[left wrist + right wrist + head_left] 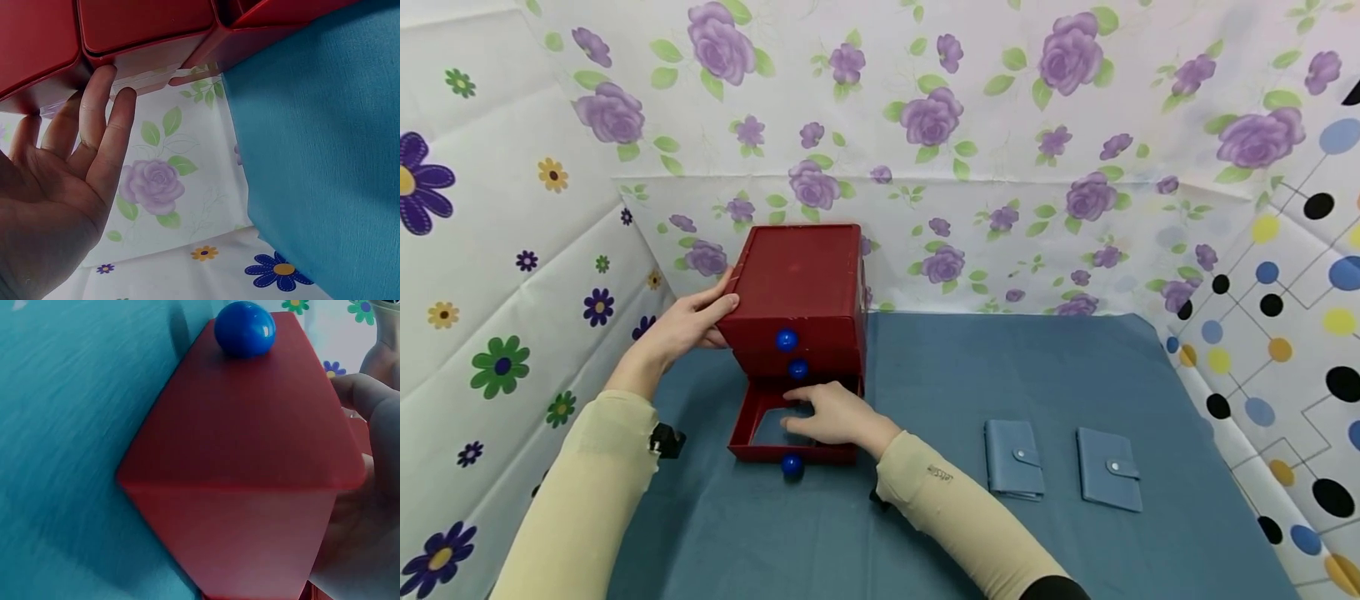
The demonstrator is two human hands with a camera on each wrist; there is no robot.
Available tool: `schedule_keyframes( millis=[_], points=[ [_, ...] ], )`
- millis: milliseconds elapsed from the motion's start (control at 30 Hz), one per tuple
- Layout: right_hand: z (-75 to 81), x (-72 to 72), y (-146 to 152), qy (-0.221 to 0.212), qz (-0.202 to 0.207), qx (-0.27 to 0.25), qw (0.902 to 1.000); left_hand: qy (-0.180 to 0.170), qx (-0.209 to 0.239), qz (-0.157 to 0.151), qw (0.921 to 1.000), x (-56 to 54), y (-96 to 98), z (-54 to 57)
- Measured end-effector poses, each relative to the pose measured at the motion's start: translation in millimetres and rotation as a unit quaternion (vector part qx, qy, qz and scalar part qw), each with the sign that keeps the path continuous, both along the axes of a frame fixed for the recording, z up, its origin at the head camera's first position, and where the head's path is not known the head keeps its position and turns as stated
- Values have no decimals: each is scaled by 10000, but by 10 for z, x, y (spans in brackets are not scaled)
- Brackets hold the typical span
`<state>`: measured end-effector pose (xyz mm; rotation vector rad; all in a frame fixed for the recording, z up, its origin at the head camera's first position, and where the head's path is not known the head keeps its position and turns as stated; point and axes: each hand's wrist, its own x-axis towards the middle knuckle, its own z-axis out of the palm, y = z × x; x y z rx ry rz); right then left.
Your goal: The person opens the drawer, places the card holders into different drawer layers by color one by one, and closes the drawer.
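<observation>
A red drawer box (797,271) with blue ball knobs stands toward the back, its bottom drawer (748,417) pulled out. My left hand (681,329) rests against the box's left side, thumb at the upper edge; in the left wrist view its fingers (97,106) reach up nearly straight against the side. Inside the drawer lies a flat grey-blue item (769,429). Over it is my right hand (835,414), thumb and fingers spread apart. In the right wrist view, the drawer's red front with its blue knob (245,330) hides part of that hand.
Two grey-blue snap-fastened wallets, a left one (1011,458) and a right one (1108,468), lie on the blue cloth (940,375) to the right. A flowered backdrop (970,233) rises behind the box, with patterned sheets on both sides.
</observation>
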<state>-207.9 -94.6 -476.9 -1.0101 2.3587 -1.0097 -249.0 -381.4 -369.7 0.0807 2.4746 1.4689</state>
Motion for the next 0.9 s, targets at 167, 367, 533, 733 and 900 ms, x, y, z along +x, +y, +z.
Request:
schedule_keyframes(
  millis=[167,367,533,733,900],
  points=[
    [-43,6,29,233,144,161,9995,-34,-106,7,9999,-6,9,19],
    [-42,16,34,494,172,149,9985,-67,-88,-17,9999,-8,24,22],
    [-33,19,63,547,131,32,9984,-45,6,-30,10000,-9,23,15],
    [-54,40,148,866,137,-59,9961,59,-111,3,9999,-7,26,-1],
    [-49,104,258,1399,80,-14,9901,6,-97,14,10000,-6,17,-8]
  ],
)
